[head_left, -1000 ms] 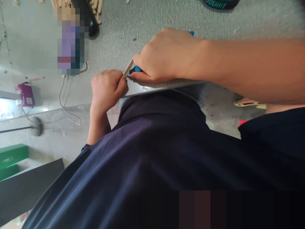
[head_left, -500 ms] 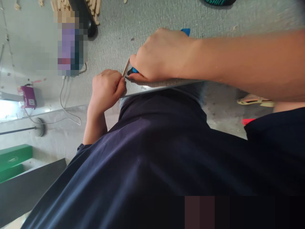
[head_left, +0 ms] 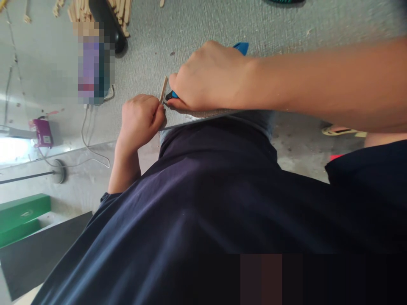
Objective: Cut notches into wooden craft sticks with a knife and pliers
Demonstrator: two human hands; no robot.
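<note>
My left hand (head_left: 141,118) is closed in a fist round the lower end of a thin wooden stick (head_left: 163,89), which stands up from between its fingers at the near edge of the grey table (head_left: 197,25). My right hand (head_left: 208,76) is wrapped round a blue-handled knife (head_left: 241,47); the dark tip of the knife meets the stick just above my left fingers. Both hands touch at the table edge, above my dark blue shirt.
A pile of wooden sticks (head_left: 122,10) and a black object (head_left: 106,23) lie at the table's far left. On the floor to the left are a purple box (head_left: 41,132), a white cable (head_left: 92,148) and a green box (head_left: 19,216). A sandalled foot (head_left: 341,132) shows at right.
The stick has swung from leaning right to nearly upright. My right hand with the knife has shifted slightly left, and the view has drifted a little.
</note>
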